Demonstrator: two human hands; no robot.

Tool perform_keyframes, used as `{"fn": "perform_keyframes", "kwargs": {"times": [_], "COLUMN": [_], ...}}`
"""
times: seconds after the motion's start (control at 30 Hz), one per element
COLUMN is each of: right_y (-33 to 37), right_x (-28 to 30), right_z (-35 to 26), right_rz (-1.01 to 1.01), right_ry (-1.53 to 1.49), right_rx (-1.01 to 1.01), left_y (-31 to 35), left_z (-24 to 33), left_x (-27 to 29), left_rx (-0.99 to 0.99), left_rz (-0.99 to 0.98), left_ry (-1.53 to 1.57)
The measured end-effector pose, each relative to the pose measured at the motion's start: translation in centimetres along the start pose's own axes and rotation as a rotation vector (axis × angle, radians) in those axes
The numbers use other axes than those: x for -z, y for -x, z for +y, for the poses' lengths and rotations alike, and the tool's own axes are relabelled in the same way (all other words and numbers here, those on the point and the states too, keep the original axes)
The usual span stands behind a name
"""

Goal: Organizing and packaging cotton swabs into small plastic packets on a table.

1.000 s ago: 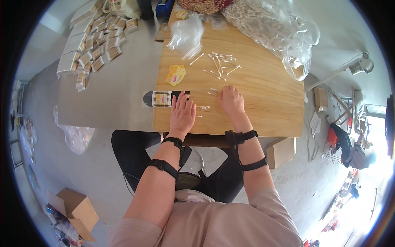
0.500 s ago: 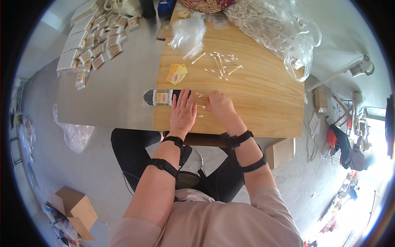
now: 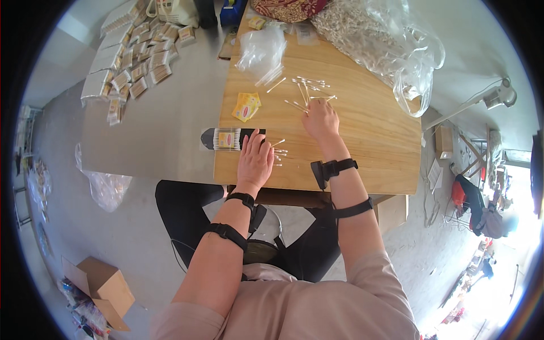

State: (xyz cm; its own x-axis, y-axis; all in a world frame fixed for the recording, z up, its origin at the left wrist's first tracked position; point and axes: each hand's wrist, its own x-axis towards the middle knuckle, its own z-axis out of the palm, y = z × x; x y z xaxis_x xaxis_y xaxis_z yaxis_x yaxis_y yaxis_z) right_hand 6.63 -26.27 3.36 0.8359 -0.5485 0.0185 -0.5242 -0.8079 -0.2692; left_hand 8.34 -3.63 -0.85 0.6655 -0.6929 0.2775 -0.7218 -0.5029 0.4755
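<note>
My left hand (image 3: 255,161) lies with its fingers stretched over the right end of a black strip (image 3: 247,134). A transparent packet of cotton swabs (image 3: 228,139) with a yellow label rests on that strip, left of the fingers. Several loose cotton swabs (image 3: 279,152) poke out on the right side of this hand. My right hand (image 3: 323,120) is farther away, at the near edge of a scattered group of cotton swabs (image 3: 305,90). Its fingers curl in, and their tips and whatever they hold are hidden. Two yellow cards (image 3: 246,106) lie beyond the strip.
Clear plastic bags (image 3: 260,54) lie farther back on the wooden table (image 3: 374,147). A large plastic bag of loose swabs (image 3: 385,51) fills the far right. Many filled packets (image 3: 139,62) are heaped on the grey table (image 3: 164,124) at left. A lamp arm (image 3: 470,102) stands at right.
My right hand has moved away from beside the left hand, out to the scattered swabs. The left hand stays at the strip, its fingers drawn slightly closer together.
</note>
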Motion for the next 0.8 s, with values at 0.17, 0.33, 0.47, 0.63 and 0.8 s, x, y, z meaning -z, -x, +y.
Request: {"fn": "perform_keyframes", "kwargs": {"times": [0.17,0.33,0.47,0.63,0.8], "right_y": [-0.7,2.2,5.5,1.5,-5.3], "right_x": [-0.1,-0.5,-1.6,-1.1,-0.7], "right_z": [0.1,-1.7,-2.9,-4.0,-4.2], "right_rz": [-0.217,-0.248,-0.159,-0.160,0.053], "right_ry": [0.086,0.086,-0.058,-0.100,-0.098], "right_rx": [0.034,0.177,0.469,0.307,0.315], "left_y": [0.1,0.2,0.1,0.0,0.2], "left_z": [-0.2,-0.2,0.0,-0.4,-0.2], "left_x": [-0.2,-0.3,-0.4,-0.3,0.1], "left_rx": [-0.022,0.023,0.036,0.021,0.010], "left_rz": [0.008,0.039,0.051,-0.054,0.006], "left_ry": [0.038,0.029,0.026,-0.054,-0.011]}}
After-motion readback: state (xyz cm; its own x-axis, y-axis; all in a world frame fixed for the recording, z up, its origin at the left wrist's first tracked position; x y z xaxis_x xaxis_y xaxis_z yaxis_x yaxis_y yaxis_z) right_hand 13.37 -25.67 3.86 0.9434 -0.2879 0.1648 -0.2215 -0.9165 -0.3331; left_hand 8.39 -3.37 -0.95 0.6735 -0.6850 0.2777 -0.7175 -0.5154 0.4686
